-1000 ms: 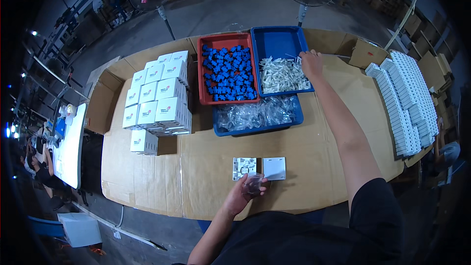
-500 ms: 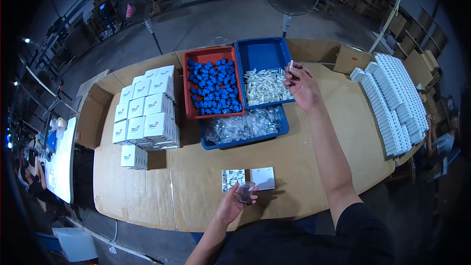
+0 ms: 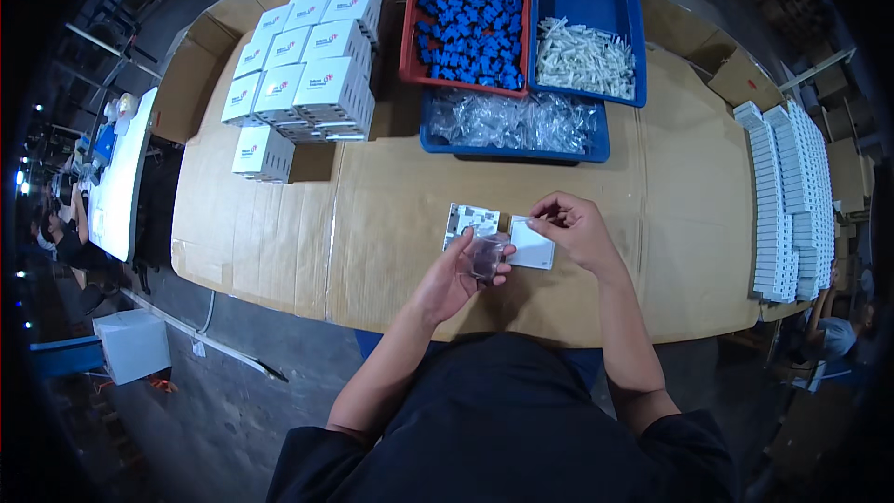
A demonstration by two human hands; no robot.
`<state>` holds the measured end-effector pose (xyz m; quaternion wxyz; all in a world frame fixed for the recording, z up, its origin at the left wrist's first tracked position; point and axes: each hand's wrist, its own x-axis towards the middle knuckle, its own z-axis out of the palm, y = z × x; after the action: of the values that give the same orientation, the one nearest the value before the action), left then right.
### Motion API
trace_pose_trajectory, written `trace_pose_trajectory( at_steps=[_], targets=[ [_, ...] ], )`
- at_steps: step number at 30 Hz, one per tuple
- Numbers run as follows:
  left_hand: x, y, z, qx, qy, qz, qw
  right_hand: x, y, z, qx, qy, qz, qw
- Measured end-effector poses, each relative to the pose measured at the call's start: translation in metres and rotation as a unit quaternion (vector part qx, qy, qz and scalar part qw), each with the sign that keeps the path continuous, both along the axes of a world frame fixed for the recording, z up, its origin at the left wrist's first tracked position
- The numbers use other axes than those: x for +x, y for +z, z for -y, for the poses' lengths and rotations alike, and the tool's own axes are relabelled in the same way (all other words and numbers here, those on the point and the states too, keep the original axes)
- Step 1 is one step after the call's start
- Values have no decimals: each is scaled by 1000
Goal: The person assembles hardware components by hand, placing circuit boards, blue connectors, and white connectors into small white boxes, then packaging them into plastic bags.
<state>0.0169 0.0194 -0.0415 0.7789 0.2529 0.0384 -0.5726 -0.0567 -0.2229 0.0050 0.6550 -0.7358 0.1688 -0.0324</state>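
My left hand is closed around a clear plastic piece, thin and see-through. It hovers just in front of an open white casing half with grey parts inside. To the right of that half lies a plain flat white cover on the cardboard. Over the cover's upper edge, my right hand has its thumb and fingers pinched together on a small white stick-like piece, mostly hidden by the fingertips.
A red tray of blue parts and a blue tray with white sticks sit beyond my hands, above another blue tray of clear bags. White boxes stack on the left; white casings stack on the right.
My right hand has come back from the tray of white sticks to the white cover, its fingers still pinched. My left hand keeps hold of the clear piece. The view has tilted downward.
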Motion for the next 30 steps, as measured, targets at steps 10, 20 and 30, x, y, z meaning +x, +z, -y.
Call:
trace_pose_trajectory(
  at_steps=[10,20,30],
  targets=[
    [-6,19,1,46,-26,46,998,20,43,-13,-143,240,22,960],
    [-5,21,-5,59,-21,68,996,44,45,-10,-165,357,14,919],
    [-2,13,-7,34,-28,70,997,44,30,-14,55,426,-143,892]
  ],
)
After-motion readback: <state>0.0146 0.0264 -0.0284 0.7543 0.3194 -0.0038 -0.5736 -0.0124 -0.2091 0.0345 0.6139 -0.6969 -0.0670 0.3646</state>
